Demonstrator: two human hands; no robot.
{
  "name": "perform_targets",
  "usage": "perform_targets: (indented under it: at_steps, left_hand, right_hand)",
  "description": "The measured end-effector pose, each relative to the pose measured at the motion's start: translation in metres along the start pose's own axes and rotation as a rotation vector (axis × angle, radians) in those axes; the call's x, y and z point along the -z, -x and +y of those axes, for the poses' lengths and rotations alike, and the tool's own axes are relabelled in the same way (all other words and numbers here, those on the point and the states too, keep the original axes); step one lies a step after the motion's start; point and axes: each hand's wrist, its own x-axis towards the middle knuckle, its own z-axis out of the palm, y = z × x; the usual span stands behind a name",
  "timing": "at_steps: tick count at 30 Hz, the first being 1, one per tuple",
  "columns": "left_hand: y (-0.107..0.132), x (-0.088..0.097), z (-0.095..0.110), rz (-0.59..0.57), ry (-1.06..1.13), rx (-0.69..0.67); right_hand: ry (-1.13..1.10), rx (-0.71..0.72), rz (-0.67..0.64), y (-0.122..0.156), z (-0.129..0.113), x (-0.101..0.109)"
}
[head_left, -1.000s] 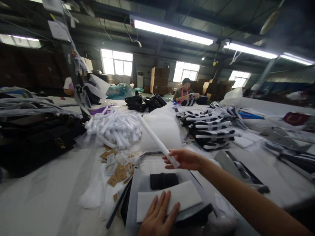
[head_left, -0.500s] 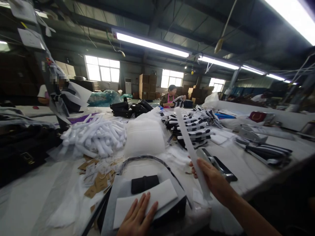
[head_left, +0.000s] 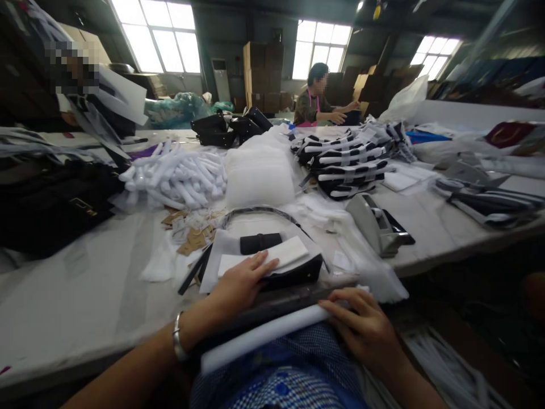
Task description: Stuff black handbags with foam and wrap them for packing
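My left hand point(head_left: 243, 279) lies on a folded white sheet point(head_left: 292, 250), its fingers stretched out and resting flat. Beneath that sheet is a black handbag point(head_left: 314, 271) on its side, with a dark strap flap point(head_left: 260, 242) and a thin handle point(head_left: 272, 210) arching behind it. Low in front of my body, my right hand point(head_left: 364, 324) is closed round one end of a long white foam tube point(head_left: 264, 336). The tube slants down to the left across my lap, and its gripped end is partly hidden by my fingers.
Brown paper tags point(head_left: 196, 238) lie left of the bag. Behind are a heap of white foam tubes point(head_left: 179, 173), a stack of white foam sheets point(head_left: 259, 176) and wrapped black-and-white handles point(head_left: 349, 162). A grey tape dispenser point(head_left: 374, 224) stands right. A co-worker point(head_left: 315, 99) sits across the table.
My right hand has lowered the foam tube from upright above the table to nearly level at my lap. My left hand stays on the sheet. The view has tilted down.
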Motion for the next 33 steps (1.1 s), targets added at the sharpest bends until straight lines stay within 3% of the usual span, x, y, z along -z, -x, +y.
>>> perform_targets:
  at_steps: [5, 8, 12, 15, 19, 24, 27, 33]
  left_hand:
    - [-0.002, 0.022, -0.001, -0.125, 0.095, -0.005]
    - [-0.002, 0.026, 0.000, -0.147, 0.094, -0.011]
    - [0.001, 0.010, 0.004, -0.063, -0.018, -0.011]
    - [0.005, -0.010, 0.003, 0.035, -0.141, -0.047]
    - [0.010, -0.026, 0.001, 0.126, -0.282, -0.109]
    - [0.012, -0.031, 0.000, 0.198, -0.355, -0.127]
    - [0.013, -0.033, 0.002, 0.194, -0.362, -0.116]
    - [0.003, -0.033, 0.032, 0.141, -0.404, -0.004]
  right_hand:
    - [0.203, 0.058, 0.180, -0.017, -0.015, -0.041]
    - [0.239, 0.032, 0.262, -0.031, -0.014, -0.060]
    - [0.234, 0.001, 0.353, -0.038, -0.011, -0.085]
    - [0.184, 0.013, 0.380, -0.033, -0.012, -0.091]
    - [0.068, 0.185, 0.259, -0.031, -0.015, -0.069]
    - [0.226, 0.258, 0.042, -0.063, -0.005, -0.042]
    - [0.166, 0.290, -0.076, -0.078, 0.013, -0.049]
    - [0.075, 0.243, -0.006, -0.064, 0.029, -0.071]
